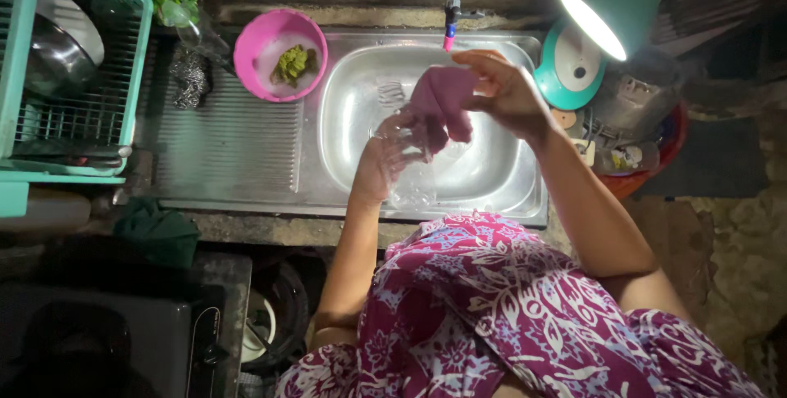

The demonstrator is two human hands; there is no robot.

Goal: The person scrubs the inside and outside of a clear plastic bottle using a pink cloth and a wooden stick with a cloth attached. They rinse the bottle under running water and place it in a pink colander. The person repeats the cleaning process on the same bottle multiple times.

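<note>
Left hand: the left hand (381,160) is curled around a clear drinking glass (407,170), held over the steel sink basin (361,78); the glass is see-through and its outline is hard to trace.
Right hand: the right hand (500,90) pinches a pink cloth (443,107), which hangs down onto the top of the glass and hides its rim.
Above the grip: a faucet (452,4) with a pink tip, just beyond the right hand.
Left of the grip: a pink bowl (280,54) holding a green scrubber (293,63) sits on the ribbed drainboard (229,144), near a steel wool pad (190,77).
Far left: a teal dish rack (123,78), cut off by the edge, holds a metal pot.
Right of the grip: a lit teal lamp (615,4); the clutter under it is too dim to identify.
</note>
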